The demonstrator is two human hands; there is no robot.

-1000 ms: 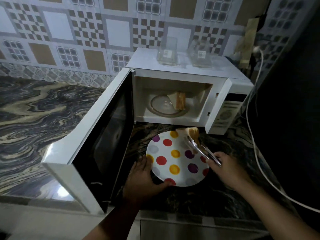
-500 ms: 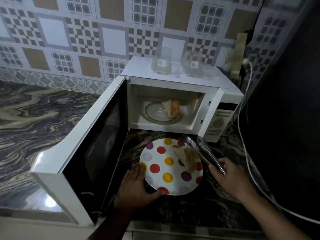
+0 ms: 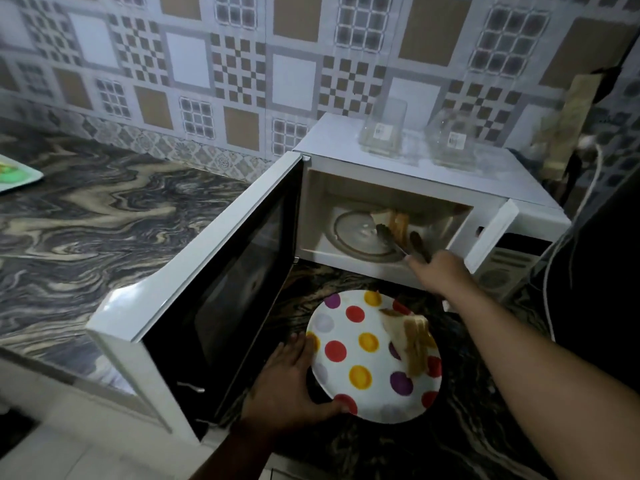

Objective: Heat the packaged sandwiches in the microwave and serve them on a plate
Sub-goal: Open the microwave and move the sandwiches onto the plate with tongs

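A white microwave (image 3: 485, 188) stands open, its door (image 3: 221, 271) swung out to the left. One sandwich (image 3: 393, 221) lies on the glass turntable (image 3: 356, 233) inside. My right hand (image 3: 438, 271) grips metal tongs (image 3: 398, 240) whose tips reach into the cavity, spread on either side of that sandwich. A polka-dot plate (image 3: 349, 355) sits on the counter in front of the microwave with another sandwich (image 3: 412, 337) lying on its right side. My left hand (image 3: 287, 382) holds the plate's left rim, thumb curled under its lower edge.
Two clear empty plastic sandwich packs (image 3: 382, 131) (image 3: 453, 140) rest on the microwave's top. A white power cable (image 3: 568, 237) hangs along the right. The marbled counter (image 3: 104, 216) stretches left, with a green-and-white tray (image 3: 14, 174) at its far edge.
The first sandwich was set on the plate and released. My right hand then carried the tongs up into the microwave, around the second sandwich. My left hand stayed on the plate.
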